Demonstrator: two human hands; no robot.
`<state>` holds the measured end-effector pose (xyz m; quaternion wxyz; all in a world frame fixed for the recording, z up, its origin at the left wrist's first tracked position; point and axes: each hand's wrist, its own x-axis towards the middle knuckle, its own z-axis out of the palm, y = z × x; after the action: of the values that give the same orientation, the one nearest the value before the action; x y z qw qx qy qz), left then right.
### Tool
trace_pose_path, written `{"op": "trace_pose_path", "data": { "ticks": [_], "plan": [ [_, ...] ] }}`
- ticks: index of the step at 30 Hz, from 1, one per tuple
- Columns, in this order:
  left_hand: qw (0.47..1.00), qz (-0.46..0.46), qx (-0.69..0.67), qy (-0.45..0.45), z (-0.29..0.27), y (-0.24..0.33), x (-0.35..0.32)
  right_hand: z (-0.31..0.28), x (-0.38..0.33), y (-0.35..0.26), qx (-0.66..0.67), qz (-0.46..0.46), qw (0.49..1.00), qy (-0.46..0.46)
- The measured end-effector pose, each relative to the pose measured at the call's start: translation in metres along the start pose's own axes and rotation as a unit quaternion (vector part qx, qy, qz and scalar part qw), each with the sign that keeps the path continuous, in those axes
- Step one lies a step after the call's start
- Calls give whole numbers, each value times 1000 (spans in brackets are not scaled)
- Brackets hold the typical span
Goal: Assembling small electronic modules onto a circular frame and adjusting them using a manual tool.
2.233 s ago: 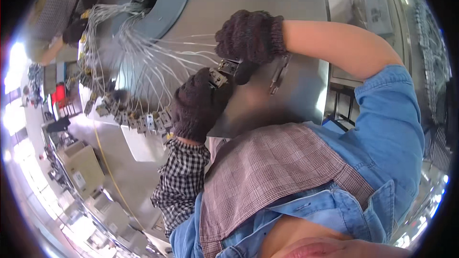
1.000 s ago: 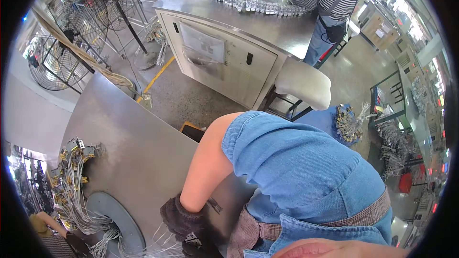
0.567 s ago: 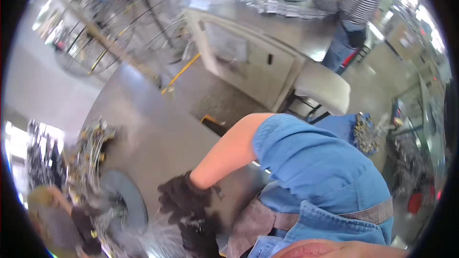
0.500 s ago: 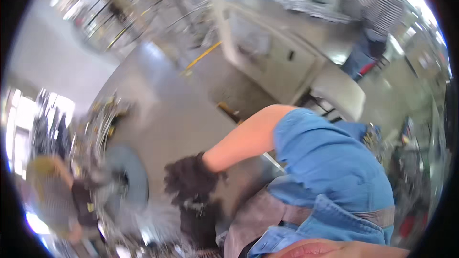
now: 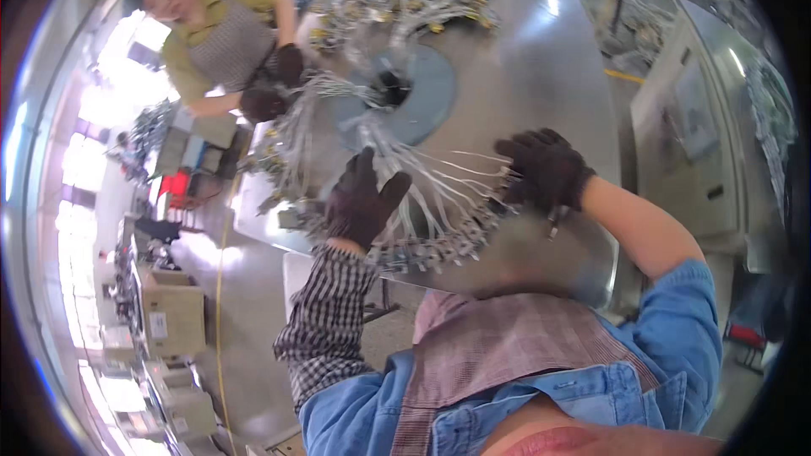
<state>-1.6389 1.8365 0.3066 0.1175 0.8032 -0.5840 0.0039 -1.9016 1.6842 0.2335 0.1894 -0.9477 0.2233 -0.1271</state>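
Observation:
Both my hands wear dark gloves over a round metal table (image 5: 541, 59). My left hand (image 5: 365, 203) lies across a fan of white cables (image 5: 422, 190), its thumb and fingers apart. The cables spread from the dark hole in a grey-blue disc (image 5: 435, 84). Small connectors (image 5: 431, 252) tip them along the table's near edge. At the right end of the fan my right hand (image 5: 545, 169) is curled round the ends of a few cables. What lies under its fingers is partly hidden. A small connector end (image 5: 554, 221) hangs just below that hand.
Across the table at the left a co-worker (image 5: 224, 42) in dark gloves handles cables from the same disc. More cables with yellowish connectors (image 5: 414, 4) lie at the far side. A pale cabinet (image 5: 688, 135) stands to the right. Cartons (image 5: 173, 317) stand on the left.
The view has swung round to the left, with motion blur before. My left hand now shows spread over the cables. My right hand has come to the cable ends from the bare metal.

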Motion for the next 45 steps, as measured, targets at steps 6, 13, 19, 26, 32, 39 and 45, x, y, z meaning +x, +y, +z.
{"op": "trace_pose_path", "data": {
  "ticks": [6,13,19,26,32,39,45],
  "plan": [
    [1000,-17,19,-14,10,-22,32,0,-1,-10,-14,39,999,-9],
    [998,-44,39,-37,12,-22,56,4,-2,-7,-49,38,998,21],
    [992,-123,28,-24,27,-41,96,3,-5,-13,-52,69,996,16],
    [961,-244,-56,-121,39,-37,121,1,-6,-32,-53,108,993,-11],
    [966,-215,-26,-141,54,-65,137,-47,42,-39,60,155,942,-291],
    [978,-132,-1,-164,65,-81,138,-27,191,18,-167,0,982,85],
    [983,-51,-3,-177,83,-103,141,-7,306,54,-292,-103,942,132]
  ]
}}
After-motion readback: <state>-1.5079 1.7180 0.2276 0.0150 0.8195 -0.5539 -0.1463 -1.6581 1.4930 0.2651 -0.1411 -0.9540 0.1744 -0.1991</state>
